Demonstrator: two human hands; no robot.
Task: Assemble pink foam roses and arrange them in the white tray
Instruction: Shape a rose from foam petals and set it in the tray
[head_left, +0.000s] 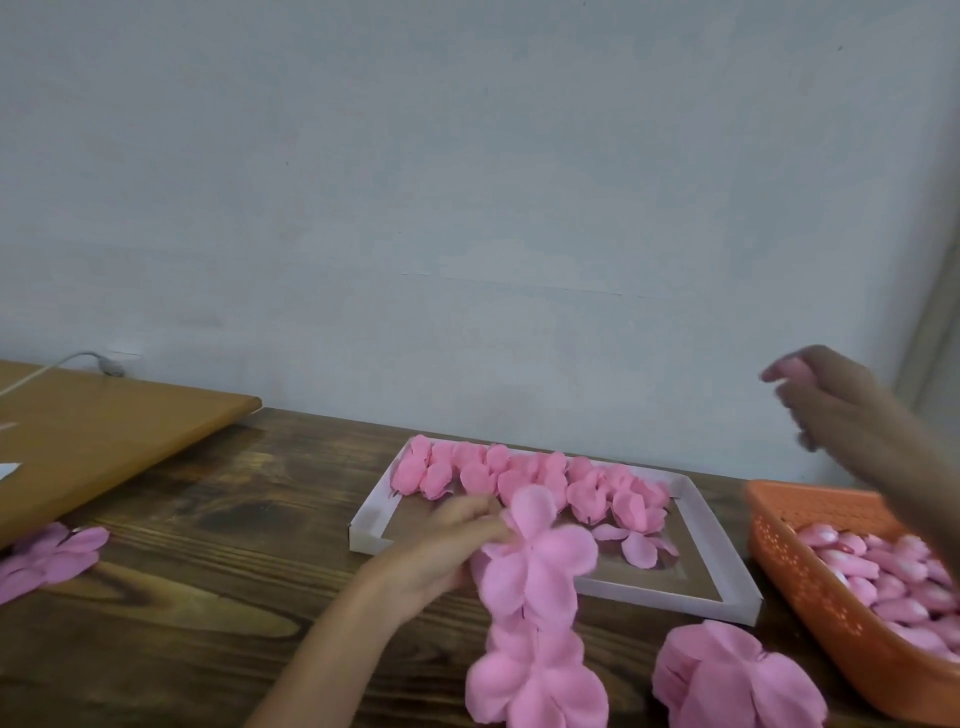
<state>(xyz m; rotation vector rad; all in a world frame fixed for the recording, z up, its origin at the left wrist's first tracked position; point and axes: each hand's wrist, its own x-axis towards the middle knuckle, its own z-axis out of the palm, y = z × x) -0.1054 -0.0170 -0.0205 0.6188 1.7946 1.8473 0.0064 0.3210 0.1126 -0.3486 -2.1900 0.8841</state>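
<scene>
The white tray (724, 561) lies on the dark wooden table, with a row of finished pink foam roses (524, 475) along its far side and one flat petal piece (636, 543) inside. My left hand (441, 548) pinches the top of a pink petal sheet (540, 561) in front of the tray. A stack of more petal sheets (535, 675) lies just below it. My right hand (831, 400) is raised above the orange basket, blurred, holding a small pink bud (787, 371) in its fingers.
An orange plastic basket (800, 566) at the right holds several pink buds. Another petal stack (732, 675) lies at the front, and loose petals (49, 556) at the left edge. A light wooden board (104, 436) with a cable sits at the far left against the wall.
</scene>
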